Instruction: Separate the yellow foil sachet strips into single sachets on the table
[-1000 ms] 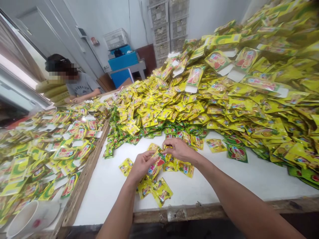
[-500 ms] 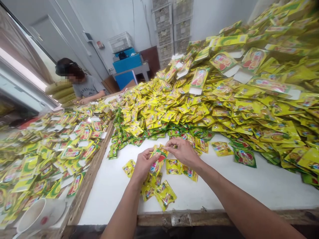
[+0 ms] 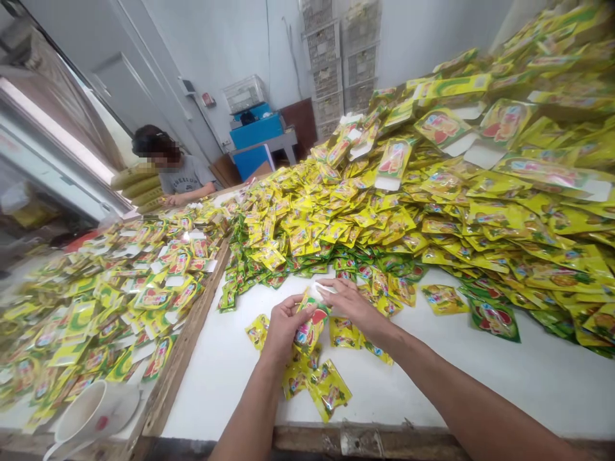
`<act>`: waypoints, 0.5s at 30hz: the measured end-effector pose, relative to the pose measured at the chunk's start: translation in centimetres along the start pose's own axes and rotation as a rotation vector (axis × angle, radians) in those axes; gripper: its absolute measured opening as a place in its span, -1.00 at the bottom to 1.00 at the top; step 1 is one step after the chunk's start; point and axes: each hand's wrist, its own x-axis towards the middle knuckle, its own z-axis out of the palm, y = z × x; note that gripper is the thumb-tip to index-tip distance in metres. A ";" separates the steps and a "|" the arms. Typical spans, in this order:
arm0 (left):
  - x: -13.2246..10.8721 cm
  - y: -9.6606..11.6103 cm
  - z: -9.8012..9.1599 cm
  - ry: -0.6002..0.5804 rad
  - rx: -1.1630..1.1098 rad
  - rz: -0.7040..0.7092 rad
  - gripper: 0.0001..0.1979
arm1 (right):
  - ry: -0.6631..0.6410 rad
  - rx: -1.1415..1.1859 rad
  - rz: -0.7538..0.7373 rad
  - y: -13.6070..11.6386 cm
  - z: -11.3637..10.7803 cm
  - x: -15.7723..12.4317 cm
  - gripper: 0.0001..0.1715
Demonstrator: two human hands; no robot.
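My left hand [image 3: 282, 325] is closed around a small yellow-green carton [image 3: 311, 330] with a watermelon picture, its thumb across the front. At the carton's top end a white flap [image 3: 323, 292] stands up, and my right hand [image 3: 354, 306] has its fingers on it. Under and around both hands lie loose yellow sachets [image 3: 329, 389] on the white tabletop [image 3: 230, 378]. A green sachet [image 3: 492, 319] and a yellow one [image 3: 444, 299] rest to the right of my right hand.
A large heap of yellow and green sachets [image 3: 384, 218] spreads behind and right, with cartons on top. Beyond a wooden strip [image 3: 192, 346], cartons [image 3: 154, 298] pile up near a white cup [image 3: 91, 410]. A person [image 3: 185, 176] sits at the far left.
The carton's white flap now stands up at its top, and my right fingers have moved onto it. The whole view has shifted slightly, so things appear further right and lower.
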 end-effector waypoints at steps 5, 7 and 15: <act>-0.4 -0.2 0.6 -0.055 -0.079 -0.037 -0.66 | -0.096 -0.009 -0.065 0.7 0.2 0.0 -0.66; -0.4 -0.5 0.9 -0.063 -0.083 -0.083 -0.66 | -0.127 -0.022 -0.075 1.0 0.5 0.2 -0.51; 1.2 7.9 -5.4 0.294 0.329 0.150 -0.66 | 0.140 0.005 -0.048 1.4 0.1 0.3 -0.54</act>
